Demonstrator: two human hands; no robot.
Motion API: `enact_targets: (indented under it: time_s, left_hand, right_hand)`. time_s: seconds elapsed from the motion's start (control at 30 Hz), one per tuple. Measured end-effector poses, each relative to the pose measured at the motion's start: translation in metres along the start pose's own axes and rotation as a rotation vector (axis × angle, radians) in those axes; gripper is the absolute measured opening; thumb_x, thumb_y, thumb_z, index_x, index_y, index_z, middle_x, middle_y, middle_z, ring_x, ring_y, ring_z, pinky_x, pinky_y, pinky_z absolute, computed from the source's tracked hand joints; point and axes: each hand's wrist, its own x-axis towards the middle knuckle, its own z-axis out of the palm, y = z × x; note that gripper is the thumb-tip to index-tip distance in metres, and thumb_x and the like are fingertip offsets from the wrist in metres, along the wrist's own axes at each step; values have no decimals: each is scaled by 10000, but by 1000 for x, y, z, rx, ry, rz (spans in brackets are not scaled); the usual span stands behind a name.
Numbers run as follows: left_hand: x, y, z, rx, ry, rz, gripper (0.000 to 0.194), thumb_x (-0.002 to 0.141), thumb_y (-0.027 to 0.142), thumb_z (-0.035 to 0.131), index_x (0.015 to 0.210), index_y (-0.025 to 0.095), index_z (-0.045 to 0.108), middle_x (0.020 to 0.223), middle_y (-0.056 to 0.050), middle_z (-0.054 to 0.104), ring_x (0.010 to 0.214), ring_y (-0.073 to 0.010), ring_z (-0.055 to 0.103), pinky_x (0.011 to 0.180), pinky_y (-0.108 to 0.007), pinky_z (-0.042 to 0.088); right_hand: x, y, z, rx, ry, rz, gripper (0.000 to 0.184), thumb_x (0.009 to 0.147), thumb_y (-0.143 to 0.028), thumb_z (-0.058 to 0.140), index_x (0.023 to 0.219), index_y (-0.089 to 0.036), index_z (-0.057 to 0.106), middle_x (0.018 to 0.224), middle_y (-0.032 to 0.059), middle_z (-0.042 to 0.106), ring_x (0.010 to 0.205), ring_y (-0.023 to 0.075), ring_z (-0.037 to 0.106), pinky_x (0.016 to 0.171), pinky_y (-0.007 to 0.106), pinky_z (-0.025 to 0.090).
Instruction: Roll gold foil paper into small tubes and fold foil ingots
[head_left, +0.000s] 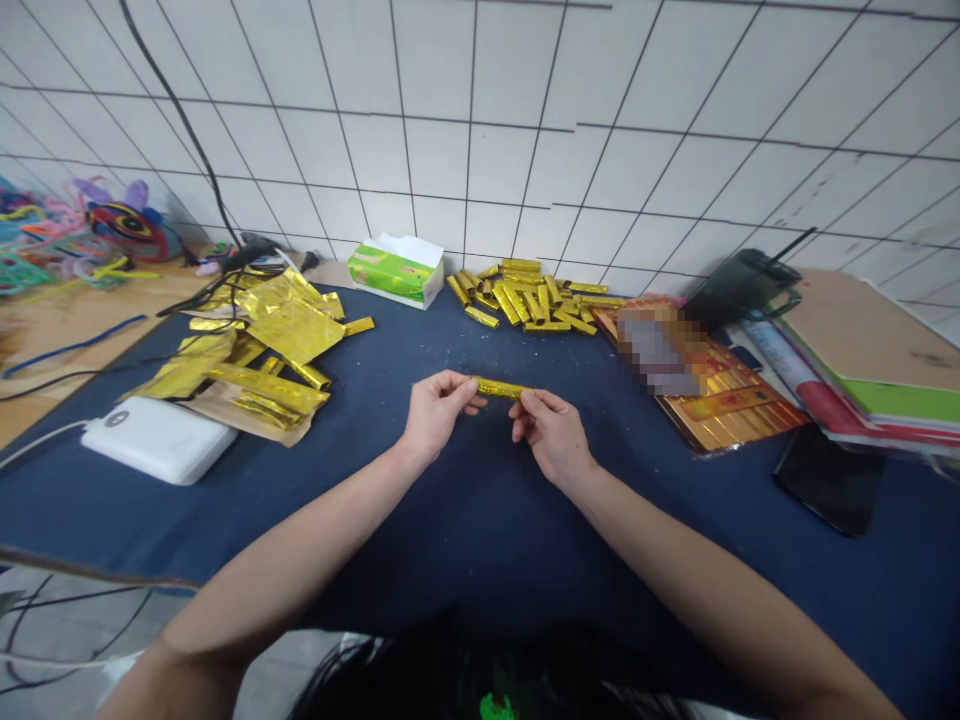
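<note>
Between my two hands is a narrow, shiny gold foil paper strip (501, 389), folded or rolled lengthwise and held level above the dark blue cloth. My left hand (437, 412) pinches its left end between thumb and fingers. At the other end, my right hand (551, 425) grips it the same way. Beyond my hands, a pile of folded gold paper pieces (517, 298) lies near the wall. Off to the left are loose gold foil sheets (296, 325), some flat and some folded, on a brown paper piece (289, 432).
A green tissue box (397, 270) stands by the tiled wall. At left lie a white power bank (161, 440) with a cable and black cords (217, 285). On the right are an orange-gold packet (720, 405), a dark mug (742, 290), stacked notebooks (877, 340) and a black phone (829, 480).
</note>
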Motion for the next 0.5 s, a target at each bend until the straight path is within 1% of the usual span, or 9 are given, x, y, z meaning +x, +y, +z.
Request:
enact_targets:
  time_s: [0.1,0.23,0.37,0.5]
  left_hand:
    - [-1,-1,2,-13,11,-33,228,646,318,686,644,108,597,563,-37,651,496,-105,608,524,-205,486]
    - [2,-2,0,-100,13,-94,231,636,294,697,619,117,551,544,-32,641,527,-126,635,532,-208,498]
    - [9,-1,-7,-248,87,-129,238,643,251,704,634,132,498,532,4,604,575,-149,659,545,-213,511]
    - [22,8,-9,-332,177,-143,185,694,174,663,658,127,488,583,-2,608,594,-130,659,596,-221,522]
  right_hand:
    - [0,1,0,-1,19,-1,179,622,-310,716,614,-166,609,541,-14,603,374,73,487,367,212,394]
    - [1,1,-1,30,25,-9,179,610,-302,724,648,-166,614,545,-19,607,369,75,495,367,210,398]
    - [3,0,-3,52,31,-24,185,651,-324,697,715,-173,610,560,-26,608,366,78,498,370,213,399]
    - [4,0,-3,25,7,-18,195,667,-333,685,726,-167,602,567,-23,608,370,80,504,369,211,397]
